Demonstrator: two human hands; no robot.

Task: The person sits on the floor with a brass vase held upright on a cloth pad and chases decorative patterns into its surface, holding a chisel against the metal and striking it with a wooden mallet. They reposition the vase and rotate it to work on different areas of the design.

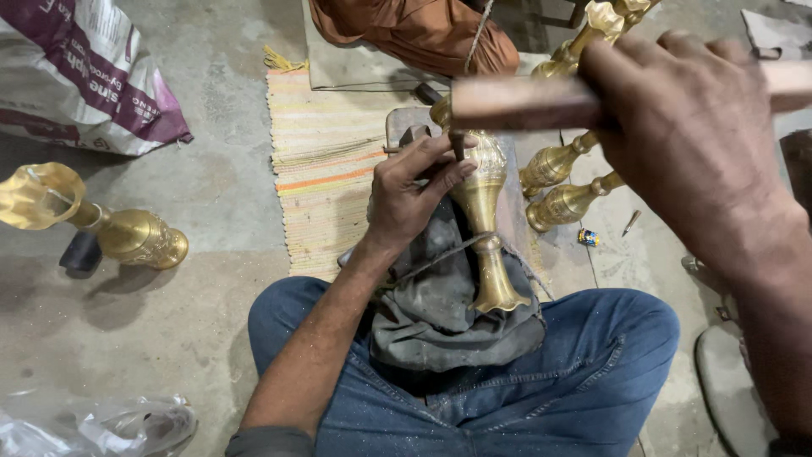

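A brass vase (482,211) lies across a grey cloth (448,313) on my lap, its flared end toward me. My left hand (414,190) pinches a thin dark chisel (458,145) upright against the vase's engraved body. My right hand (685,127) is raised above it, closed on the handle of a wooden mallet (524,101), whose blurred head hangs over the chisel's top.
Several more brass vases (562,182) lie on the floor to the right, another brass vase (127,233) at the left. A striped mat (326,169), a printed sack (85,76), a plastic bag (93,423) and a person in brown cloth (414,30) surround me.
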